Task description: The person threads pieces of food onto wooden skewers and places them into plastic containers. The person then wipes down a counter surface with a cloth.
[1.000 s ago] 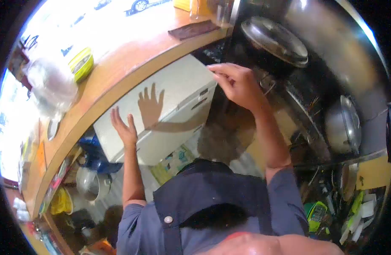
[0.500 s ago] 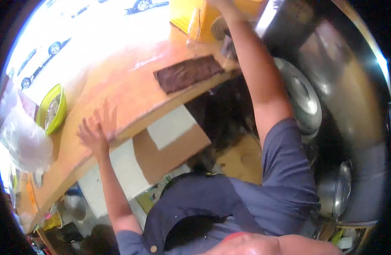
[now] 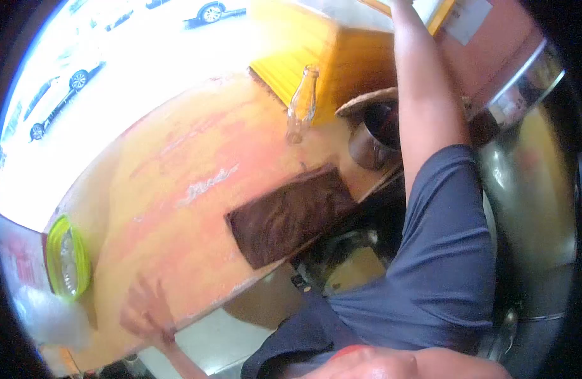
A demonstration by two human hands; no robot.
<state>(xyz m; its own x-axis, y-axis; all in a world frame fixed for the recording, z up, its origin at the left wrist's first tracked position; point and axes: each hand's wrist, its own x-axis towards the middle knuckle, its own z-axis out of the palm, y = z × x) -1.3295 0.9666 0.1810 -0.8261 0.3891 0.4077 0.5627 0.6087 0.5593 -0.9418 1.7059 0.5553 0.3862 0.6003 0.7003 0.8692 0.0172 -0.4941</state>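
Observation:
My left hand (image 3: 147, 311) lies palm down near the front edge of the orange wooden counter (image 3: 196, 158). Its fingers are spread and slightly blurred, with nothing held. My right arm stretches up past a yellow box-like case (image 3: 363, 63); my right hand (image 3: 401, 2) is almost wholly cut off by the top edge, so its fingers are hidden. Between the arms, a dark brown folded cloth (image 3: 291, 215) rests along the counter edge. A clear glass bottle (image 3: 302, 104) stands beside the yellow case, and a metal pot (image 3: 367, 148) sits close to my right forearm.
At the left end are a lime-green basket (image 3: 82, 262) and a clear plastic bag (image 3: 48, 319). Large metal cookware (image 3: 525, 208) stands on the right. A white and brown board (image 3: 221, 338) lies below the counter edge. Parked cars (image 3: 212, 12) show outside.
The view has shifted up and to the right, bringing the bottle and pot into clearer sight. My right arm reaches farther along the yellow case. My left hand stays spread on the counter.

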